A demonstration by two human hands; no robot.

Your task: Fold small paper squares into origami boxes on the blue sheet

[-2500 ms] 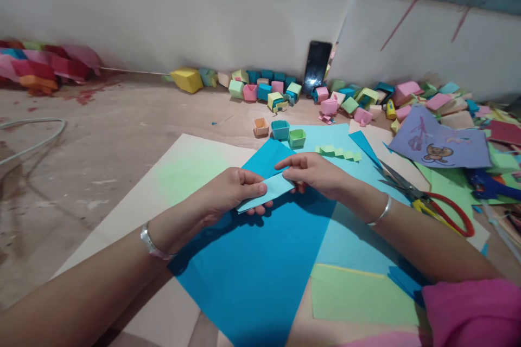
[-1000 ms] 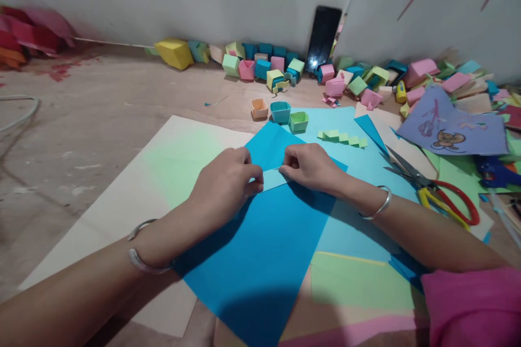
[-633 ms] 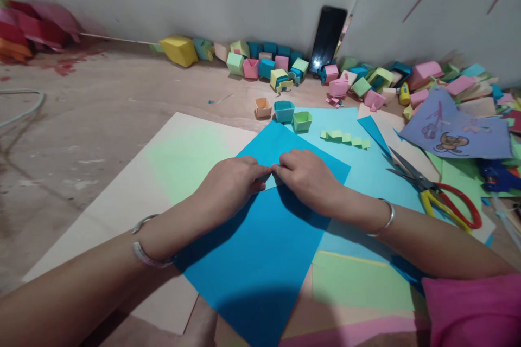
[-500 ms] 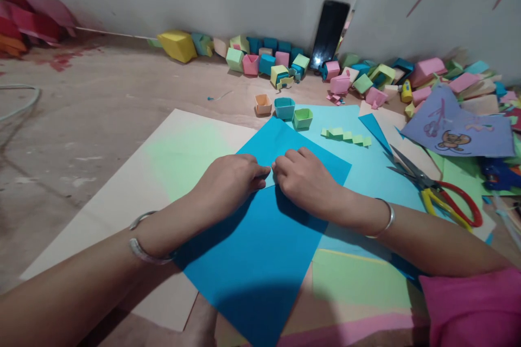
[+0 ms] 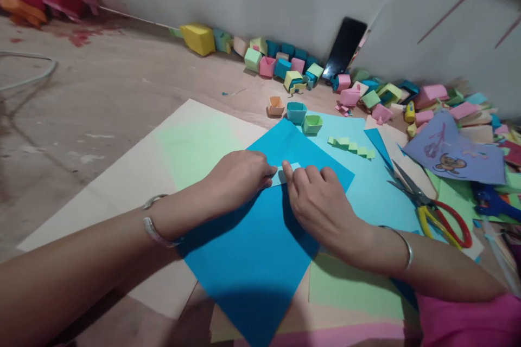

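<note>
A small pale blue strip of paper lies over the blue sheet. My left hand pinches its left end between thumb and finger. At the strip's right part, the index finger of my right hand presses on top, with the other fingers curled in; its thumb is hidden. Just beyond the blue sheet stand three little open paper boxes: a peach box, a blue box and a green box. A zigzag-folded green strip rests on the light blue sheet.
Scissors with red and yellow handles lie on the right, near a purple drawn-on paper and a blue glue gun. Several folded paper boxes line the wall. A phone leans there. Cream paper spreads left.
My right hand has shifted right and opened a gap from the left, uncovering more of the pale strip. Its index finger now reaches forward. The camera view has tilted slightly.
</note>
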